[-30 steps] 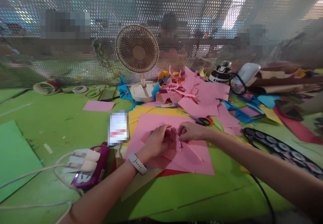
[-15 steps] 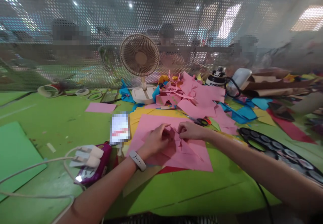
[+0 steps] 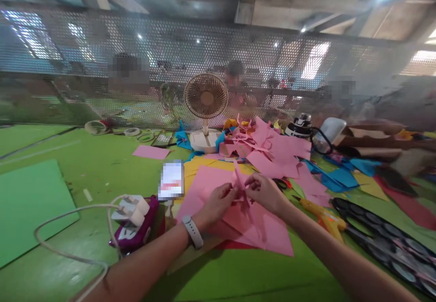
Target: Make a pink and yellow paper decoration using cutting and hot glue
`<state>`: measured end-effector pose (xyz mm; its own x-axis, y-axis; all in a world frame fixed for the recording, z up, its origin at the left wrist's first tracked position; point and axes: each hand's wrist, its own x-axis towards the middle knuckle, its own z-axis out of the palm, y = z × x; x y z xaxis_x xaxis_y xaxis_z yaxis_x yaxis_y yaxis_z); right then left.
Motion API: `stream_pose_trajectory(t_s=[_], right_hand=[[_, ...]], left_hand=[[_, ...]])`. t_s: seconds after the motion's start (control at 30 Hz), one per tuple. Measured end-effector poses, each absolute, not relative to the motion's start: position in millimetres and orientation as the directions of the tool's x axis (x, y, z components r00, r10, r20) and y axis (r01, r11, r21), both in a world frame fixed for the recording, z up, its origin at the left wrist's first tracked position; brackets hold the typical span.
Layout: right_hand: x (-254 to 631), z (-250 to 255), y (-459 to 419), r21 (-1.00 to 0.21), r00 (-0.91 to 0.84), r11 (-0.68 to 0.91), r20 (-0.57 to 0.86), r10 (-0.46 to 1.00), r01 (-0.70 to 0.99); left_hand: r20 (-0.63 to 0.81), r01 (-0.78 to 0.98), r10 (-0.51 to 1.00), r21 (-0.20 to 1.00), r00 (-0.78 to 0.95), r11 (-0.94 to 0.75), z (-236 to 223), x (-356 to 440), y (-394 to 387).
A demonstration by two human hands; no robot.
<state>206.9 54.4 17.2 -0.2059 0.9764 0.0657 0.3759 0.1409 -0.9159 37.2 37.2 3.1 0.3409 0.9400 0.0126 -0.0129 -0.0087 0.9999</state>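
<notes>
A folded or cut piece of pink paper (image 3: 238, 174) stands upright between my two hands, raised off the sheets below. My left hand (image 3: 220, 204) pinches its lower left side, fingers closed. At its right edge my right hand (image 3: 264, 192) has its fingertips drawn together on the paper; the exact grip is partly hidden. Beneath both hands lie large pink paper sheets (image 3: 200, 179), overlapping a yellow sheet (image 3: 188, 170) and a red one. Scissors with black and orange handles (image 3: 282, 184) lie just behind my right hand.
A yellow glue gun (image 3: 325, 218) and a black tray with round wells (image 3: 381, 234) lie right. Pink scraps (image 3: 279, 147) pile behind, near a small fan (image 3: 206, 97). To the left are a phone (image 3: 171, 179), a purple case with white plugs (image 3: 136, 229) and green sheets (image 3: 30, 206).
The view has tilted up. The pink piece that lay low between my hands now stands upright, with both hands gripping it. The glue gun shows more fully beside my right forearm.
</notes>
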Motion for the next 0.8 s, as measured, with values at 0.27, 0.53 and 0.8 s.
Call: stream_pose_trajectory(t_s=[0.27,0.53,0.8], right_hand=[[203.2,18.7,51.2,-0.978,-0.258,0.087,0.036,0.965,0.190],[197.3,9.2,45.1,-0.998,-0.257,0.049,0.040,0.966,0.027],[200.5,9.8,42.8,-0.991,-0.134,0.122,0.129,0.983,-0.058]], left_hand=[[0.028,-0.055,0.912,0.998,0.410,-0.006,8.9,32.7,39.7],[-0.121,-0.245,0.869,0.933,0.480,0.265,10.4,33.1,31.2],[-0.039,-0.227,0.902,0.962,0.430,0.151,1.7,32.8,33.3]])
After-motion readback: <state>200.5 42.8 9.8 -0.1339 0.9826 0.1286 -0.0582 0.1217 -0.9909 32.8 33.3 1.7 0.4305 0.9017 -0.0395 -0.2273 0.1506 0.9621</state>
